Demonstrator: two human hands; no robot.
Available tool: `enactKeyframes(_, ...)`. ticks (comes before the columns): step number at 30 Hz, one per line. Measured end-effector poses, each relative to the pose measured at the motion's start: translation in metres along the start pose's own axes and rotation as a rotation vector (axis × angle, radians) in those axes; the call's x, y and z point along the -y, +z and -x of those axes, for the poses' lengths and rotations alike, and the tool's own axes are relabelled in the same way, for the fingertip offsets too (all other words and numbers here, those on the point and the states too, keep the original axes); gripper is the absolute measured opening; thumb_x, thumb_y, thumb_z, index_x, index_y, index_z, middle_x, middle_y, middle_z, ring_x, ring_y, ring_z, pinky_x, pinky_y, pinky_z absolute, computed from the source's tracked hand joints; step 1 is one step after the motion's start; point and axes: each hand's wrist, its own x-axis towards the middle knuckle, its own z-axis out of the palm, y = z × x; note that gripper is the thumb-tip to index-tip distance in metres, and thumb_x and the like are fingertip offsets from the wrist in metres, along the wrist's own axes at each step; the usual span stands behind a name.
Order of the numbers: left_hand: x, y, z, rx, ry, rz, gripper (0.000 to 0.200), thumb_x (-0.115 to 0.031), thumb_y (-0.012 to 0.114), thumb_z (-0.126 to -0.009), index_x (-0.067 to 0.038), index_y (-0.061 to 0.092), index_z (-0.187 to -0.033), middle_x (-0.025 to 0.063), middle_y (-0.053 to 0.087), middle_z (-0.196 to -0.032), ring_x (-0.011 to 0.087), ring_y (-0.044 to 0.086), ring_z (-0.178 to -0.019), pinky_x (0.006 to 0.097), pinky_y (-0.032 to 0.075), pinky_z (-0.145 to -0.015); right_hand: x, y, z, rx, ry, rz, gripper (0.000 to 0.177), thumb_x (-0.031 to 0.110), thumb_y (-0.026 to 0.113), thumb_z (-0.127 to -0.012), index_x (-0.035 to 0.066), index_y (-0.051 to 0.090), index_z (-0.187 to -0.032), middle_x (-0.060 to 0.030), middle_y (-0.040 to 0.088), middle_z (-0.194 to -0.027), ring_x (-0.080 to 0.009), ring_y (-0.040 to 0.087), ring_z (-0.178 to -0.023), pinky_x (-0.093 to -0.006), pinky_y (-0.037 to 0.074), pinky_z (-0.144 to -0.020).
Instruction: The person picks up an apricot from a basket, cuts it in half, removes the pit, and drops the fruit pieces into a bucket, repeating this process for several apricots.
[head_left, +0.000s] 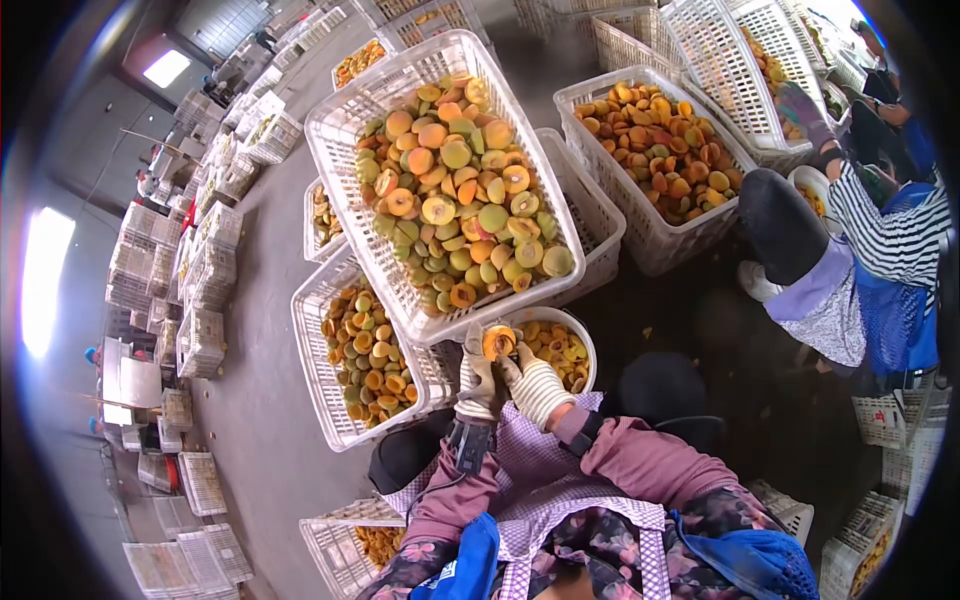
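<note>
Head view, cut fruit point(498, 342): orange, cut face showing, held up between two gloves, near the front rim of the big crate point(335, 150) and the bucket point(592, 352).
Left grip point(477, 372): fingers closed against one side of the fruit.
Right grip point(531, 384): thumb and fingers pinching the other side; I can't tell whether a tool is tucked in.
Heft: light, I'd judge.
Flesh: probably soft, easily bruised, slick where cut.
Best hold: the skin side, lightly, between thumb and fingertips.
</note>
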Motion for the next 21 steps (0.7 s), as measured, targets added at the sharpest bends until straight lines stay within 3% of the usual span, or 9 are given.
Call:
enactKeyframes(1,0.000,-0.001,0.001,-0.092,-0.077,0.086,0.046,-0.041,0.032,-0.098,-0.001,0.055,-0.104,0.0116,0.063,-0.093,0.0217,0.059,-0.089,0.0313,0.048,-0.083,0.006,-0.004,0.003,0.004,0.001,-0.003,0.044,0.040,0.041,-0.092,0.000,0.047,-0.108,-0.0276,0.061,-0.086,-0.0446,0.059,-0.083,-0.0470,0.046,-0.074)
enactKeyframes(5,0.001,-0.002,0.002,-0.086,-0.111,0.151,0.047,-0.043,0.035,-0.097,-0.002,0.057,-0.098,0.0110,0.063,-0.086,0.0211,0.060,-0.081,0.0302,0.049,-0.078,0.012,-0.010,0.004,0.038,0.032,0.078,0.046,0.042,0.040,-0.091,-0.001,0.047,-0.108,-0.0296,0.060,-0.086,-0.0439,0.059,-0.084,-0.0484,0.046,-0.073)
enactKeyframes(8,0.002,-0.002,-0.001,-0.132,-0.127,0.090,0.042,-0.040,0.039,-0.096,-0.002,0.058,-0.093,0.0090,0.062,-0.082,0.0148,0.058,-0.070,0.0219,0.047,-0.055,0.024,-0.018,0.007,0.083,0.040,0.227,0.046,0.041,0.040,-0.091,-0.002,0.047,-0.105,-0.0294,0.060,-0.084,-0.0435,0.060,-0.084,-0.0483,0.047,-0.073)
enactKeyframes(11,0.010,0.000,-0.003,-0.256,-0.049,0.074,0.037,-0.037,0.043,-0.096,-0.003,0.057,-0.093,0.0078,0.061,-0.082,0.0134,0.057,-0.068,0.0219,0.046,-0.054,0.025,-0.017,0.008,0.118,0.048,0.267,0.045,0.040,0.041,-0.091,-0.003,0.047,-0.105,-0.0287,0.061,-0.083,-0.0430,0.060,-0.082,-0.0482,0.047,-0.074)
enactKeyframes(12,-0.003,0.011,0.004,-0.284,0.040,-0.158,0.033,-0.033,0.045,-0.095,-0.003,0.057,-0.091,0.0073,0.060,-0.081,0.0143,0.057,-0.070,0.0253,0.047,-0.064,0.026,-0.017,0.009,0.155,0.070,0.257,0.044,0.039,0.041,-0.091,-0.003,0.047,-0.105,-0.0287,0.061,-0.083,-0.0429,0.060,-0.083,-0.0479,0.047,-0.074)
enactKeyframes(13,0.001,0.001,0.001,-0.280,0.038,-0.161,0.033,-0.033,0.045,-0.095,-0.003,0.057,-0.091,0.0073,0.060,-0.081,0.0143,0.057,-0.070,0.0253,0.047,-0.064,0.025,-0.017,0.009,0.188,0.092,0.247,0.044,0.038,0.041,-0.091,-0.003,0.047,-0.105,-0.0287,0.061,-0.083,-0.0427,0.060,-0.084,-0.0477,0.047,-0.074)
enactKeyframes(16,0.005,-0.008,-0.001,-0.170,0.214,-0.445,0.032,-0.028,0.044,-0.094,-0.001,0.057,-0.082,0.0069,0.059,-0.076,0.0133,0.055,-0.068,0.0265,0.045,-0.065,0.002,-0.001,0.006,0.224,0.055,0.156,0.044,0.039,0.043,-0.092,-0.004,0.050,-0.103,-0.0293,0.060,-0.085,-0.0429,0.059,-0.086,-0.0454,0.048,-0.074)
enactKeyframes(19,-0.008,0.001,0.005,-0.082,0.134,-0.423,0.036,-0.029,0.044,-0.093,-0.001,0.057,-0.076,0.0066,0.058,-0.072,0.0126,0.054,-0.066,0.0254,0.043,-0.063,-0.021,0.018,0.002,0.259,0.033,0.038,0.046,0.040,0.044,-0.092,-0.004,0.051,-0.104,-0.0261,0.062,-0.082,-0.0404,0.061,-0.082,-0.0430,0.047,-0.072)
enactKeyframes(21,-0.009,-0.009,0.003,0.045,0.089,-0.411,0.039,-0.032,0.043,-0.093,-0.001,0.057,-0.074,0.0069,0.058,-0.070,0.0124,0.054,-0.063,0.0244,0.043,-0.061,-0.025,0.027,0.003,0.344,0.097,-0.325,0.045,0.041,0.044,-0.092,-0.001,0.054,-0.103,-0.0177,0.062,-0.076,-0.0300,0.061,-0.066,-0.0394,0.048,-0.065)
